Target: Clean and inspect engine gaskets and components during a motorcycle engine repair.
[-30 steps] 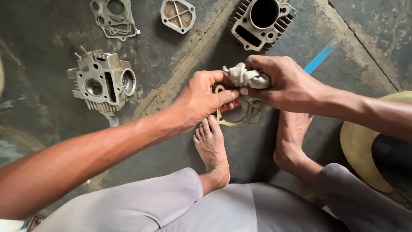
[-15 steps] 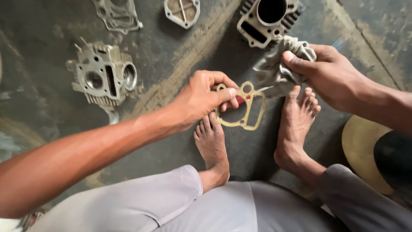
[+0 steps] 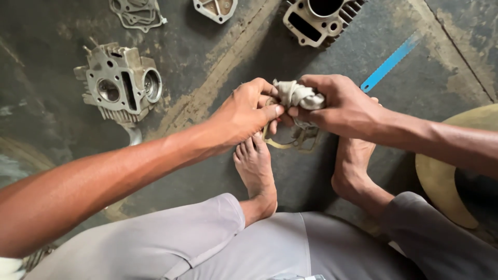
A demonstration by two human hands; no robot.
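My left hand [image 3: 246, 111] pinches the upper edge of a thin tan gasket [image 3: 290, 137] that hangs above my bare feet. My right hand [image 3: 345, 106] is closed on a bunched grey rag [image 3: 295, 96] and presses it against the gasket right next to my left fingertips. Both hands meet at the middle of the view, and most of the gasket's top is hidden behind them.
On the dark, dusty floor lie a metal cylinder head [image 3: 119, 83] at the left, a finned cylinder block [image 3: 319, 18] at the top, a small cover [image 3: 215, 9], another gasket [image 3: 137, 13], and a blue blade [image 3: 391, 61]. A tan round object [image 3: 446, 176] sits at the right.
My right hand had lifted the rag away up to the right, and has now brought it back down onto the gasket beside my left hand.
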